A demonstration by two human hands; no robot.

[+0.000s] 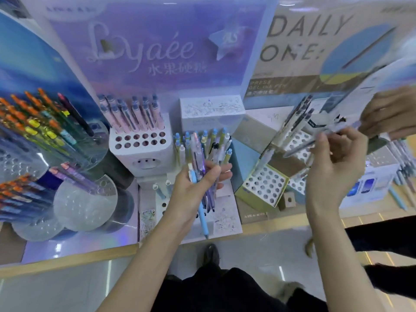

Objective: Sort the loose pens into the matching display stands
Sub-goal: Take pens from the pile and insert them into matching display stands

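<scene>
My left hand (198,188) grips a bundle of loose pens (202,176), purple, blue and white, in front of the middle display. My right hand (337,161) is raised at the right and pinches one pale pen (315,143) by thumb and fingers; the pen is blurred. A pink stand (141,140) with pink pens and several empty holes stands behind the left hand. A yellow-green stand with round holes (263,188) sits below the right hand. Blue-capped pens (202,138) stand upright just behind the bundle.
Another person's hand (387,113) reaches in at the upper right, holding a card. Round clear tiers with orange and yellow pens (45,124) fill the left. More pens lie on a box at the far right (403,163). The wooden shelf edge (67,260) runs along the front.
</scene>
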